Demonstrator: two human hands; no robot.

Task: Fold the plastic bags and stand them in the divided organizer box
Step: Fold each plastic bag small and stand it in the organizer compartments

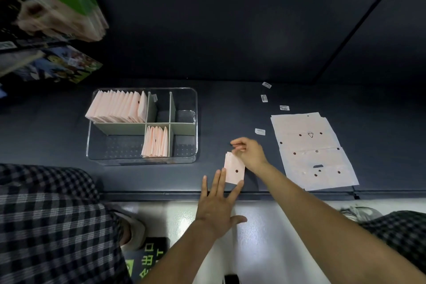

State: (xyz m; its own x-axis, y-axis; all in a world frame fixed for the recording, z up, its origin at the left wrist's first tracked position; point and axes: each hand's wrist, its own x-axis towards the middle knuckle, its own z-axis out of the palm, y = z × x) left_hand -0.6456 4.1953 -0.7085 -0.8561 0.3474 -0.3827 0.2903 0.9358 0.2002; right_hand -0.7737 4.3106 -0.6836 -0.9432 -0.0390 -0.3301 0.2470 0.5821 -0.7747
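A small folded pink bag [235,168] lies flat on the dark table [221,104], near its front edge, between the two hands. The left hand [216,207] is spread open, palm down, with its fingertips resting on the near edge of the folded bag; it grips nothing. The right hand [250,152] sits at the far corner of the bag, thumb and forefinger pinched together on that corner, so its grip is closed on the bag's edge.

To the left stands the clear organizer box [143,125] with grey dividers. Its back left compartment holds a long row of folded bags [117,107] standing upright, and the front middle compartment holds a shorter row [155,144]. The other compartments show only the box floor.

To the right, well apart from the box, a stack of flat unfolded bags [313,150] lies on the table, with dark punched holes showing. A few small white labels [260,131] lie scattered near the stack. Checked trousers [46,214] show at the lower left.
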